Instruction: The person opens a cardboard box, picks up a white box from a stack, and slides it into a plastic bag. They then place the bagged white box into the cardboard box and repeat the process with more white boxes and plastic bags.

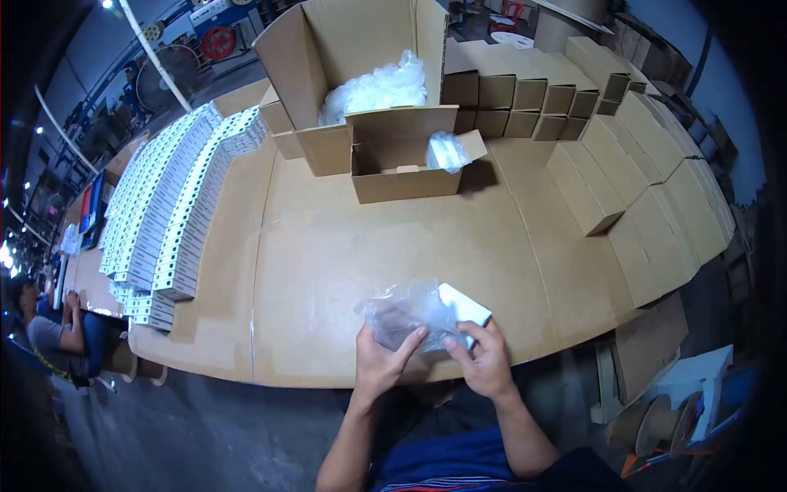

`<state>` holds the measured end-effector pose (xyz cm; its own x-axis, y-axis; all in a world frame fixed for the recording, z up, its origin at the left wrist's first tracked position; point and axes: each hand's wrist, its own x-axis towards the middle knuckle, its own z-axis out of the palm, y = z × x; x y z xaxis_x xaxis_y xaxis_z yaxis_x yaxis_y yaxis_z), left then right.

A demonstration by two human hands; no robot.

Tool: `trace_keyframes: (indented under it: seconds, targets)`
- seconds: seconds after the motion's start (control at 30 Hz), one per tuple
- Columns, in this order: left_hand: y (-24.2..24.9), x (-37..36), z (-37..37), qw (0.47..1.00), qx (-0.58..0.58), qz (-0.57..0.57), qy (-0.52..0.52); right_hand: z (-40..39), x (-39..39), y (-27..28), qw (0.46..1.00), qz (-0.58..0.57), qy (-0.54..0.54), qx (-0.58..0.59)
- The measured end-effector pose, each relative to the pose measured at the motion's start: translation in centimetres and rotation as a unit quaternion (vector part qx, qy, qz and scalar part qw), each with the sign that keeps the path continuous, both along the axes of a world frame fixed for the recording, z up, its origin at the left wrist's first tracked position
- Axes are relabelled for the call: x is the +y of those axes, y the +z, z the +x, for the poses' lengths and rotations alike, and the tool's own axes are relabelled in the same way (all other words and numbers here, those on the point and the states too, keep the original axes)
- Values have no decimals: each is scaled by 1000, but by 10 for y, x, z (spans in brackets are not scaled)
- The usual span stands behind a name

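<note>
Near the table's front edge, my left hand (384,361) is closed on a clear plastic bag (402,310), thumb on top. My right hand (485,359) pinches the bag's right side together with a small white box (463,305), which lies against or partly inside the bag; I cannot tell which. Beyond them stands an open brown carton (407,185) with a plastic-wrapped item (447,152) at its right end. Behind it, a larger open carton (361,41) holds a heap of clear plastic bags (381,88).
Long rows of small white boxes (168,193) line the left of the cardboard-covered table (328,246). Brown cartons (656,189) are stacked at the right and back right. A seated person (61,332) is at the far left. Cable spools (660,422) stand at the lower right.
</note>
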<state>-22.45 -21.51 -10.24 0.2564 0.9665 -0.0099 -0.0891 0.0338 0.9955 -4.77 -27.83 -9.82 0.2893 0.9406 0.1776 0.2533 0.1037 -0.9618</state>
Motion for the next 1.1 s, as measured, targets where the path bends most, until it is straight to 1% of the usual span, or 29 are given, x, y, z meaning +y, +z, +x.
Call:
trace_keyframes:
  seconds: [0.07,0.1,0.13,0.17,0.2,0.27,0.3,0.37,0.4,0.47,0.57,0.6,0.67,0.7,0.8,0.93,0.97,1.0,1.07,1.1]
  targets:
    - [-9,-2,-4,993,79,86,11,8,5,13,996,64,15,68]
    - [-4,-4,-4,984,111,139,16,26,2,-1,998,15,6,68]
    - [-2,-6,-6,980,122,158,8,33,8,13,999,37,-19,34]
    - [-2,-8,-8,975,131,176,-3,38,9,26,995,59,-27,79]
    - [-2,-9,-8,970,140,196,-14,45,13,22,988,89,-38,117]
    - [-4,-11,-5,976,107,186,-37,44,24,50,970,202,0,135]
    - [-4,-12,-4,978,91,181,-48,42,25,60,968,206,39,135]
    - [-5,-13,-1,974,94,197,-51,42,28,74,959,218,119,134]
    - [-5,-15,-2,973,97,204,-52,45,28,75,963,208,146,89]
    - [3,-16,-3,967,134,215,-36,51,34,77,953,215,210,37]
    - [5,-14,-3,956,168,242,-10,51,45,87,930,248,272,3]
    - [4,-13,-4,951,176,254,-1,53,48,88,927,238,291,-17]
    - [2,-14,-7,952,197,234,-8,58,51,90,918,215,328,-56]
    - [1,-14,-8,952,207,225,-13,52,49,92,933,172,313,-50]
    - [-2,-14,-7,951,237,198,-17,43,55,98,916,188,315,-164]
    - [-3,-14,-3,973,160,166,-13,37,61,95,907,206,266,-251]
    - [-3,-14,-3,975,147,168,-9,39,59,99,918,155,281,-232]
    - [-3,-14,-3,976,134,169,-5,38,59,99,928,144,276,-206]
    - [-2,-13,-3,988,73,138,-10,35,61,100,944,122,265,-154]
    - [-2,-12,-2,991,42,123,-13,34,61,96,941,128,274,-151]
